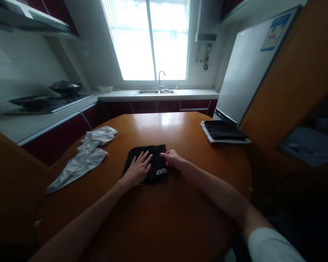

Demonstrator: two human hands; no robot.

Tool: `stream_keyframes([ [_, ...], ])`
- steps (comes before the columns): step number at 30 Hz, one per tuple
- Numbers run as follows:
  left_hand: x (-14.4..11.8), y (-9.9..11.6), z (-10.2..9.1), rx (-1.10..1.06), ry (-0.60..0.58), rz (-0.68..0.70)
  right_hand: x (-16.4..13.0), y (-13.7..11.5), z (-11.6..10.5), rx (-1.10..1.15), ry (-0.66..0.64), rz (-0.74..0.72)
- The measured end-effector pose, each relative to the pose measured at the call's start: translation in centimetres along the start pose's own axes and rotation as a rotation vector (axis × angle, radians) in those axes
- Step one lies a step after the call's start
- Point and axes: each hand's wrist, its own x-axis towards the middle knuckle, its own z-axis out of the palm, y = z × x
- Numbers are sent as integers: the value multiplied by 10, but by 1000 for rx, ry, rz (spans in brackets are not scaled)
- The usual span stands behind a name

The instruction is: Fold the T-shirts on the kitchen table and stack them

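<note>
The left hand (pixel 139 168) lies flat, fingers spread, on a folded black cloth (pixel 149 162) in the middle of the round table (pixel 164 218). The right hand (pixel 172 159) pinches the cloth's right edge, fingers closed on it. A crumpled white cloth (pixel 84 154) lies to the left. A folded stack (pixel 224 131) sits at the far right edge. Beyond, a sink (pixel 155 91) stands under the window (pixel 150 40).

The surface (pixel 180 218) is orange-brown wood. At its centre lies a black cloth (pixel 153 154) with white lettering at its near edge. At 9 o'clock lies a plain white cloth (pixel 83 156). At 2 o'clock, a black stack (pixel 222 130) lies over white.
</note>
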Motion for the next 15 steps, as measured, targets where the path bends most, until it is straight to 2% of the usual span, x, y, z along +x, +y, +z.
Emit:
stream_keyframes([
  [4, 2, -3, 4, 5, 33, 9, 3, 2, 4, -22, 58, -60],
  [8, 1, -7, 5, 4, 35, 10, 2, 0, -1, -27, 78, -84],
  [15, 3, -17, 3, -57, -24, -72, 4, -1, -34, -37, 104, -80],
])
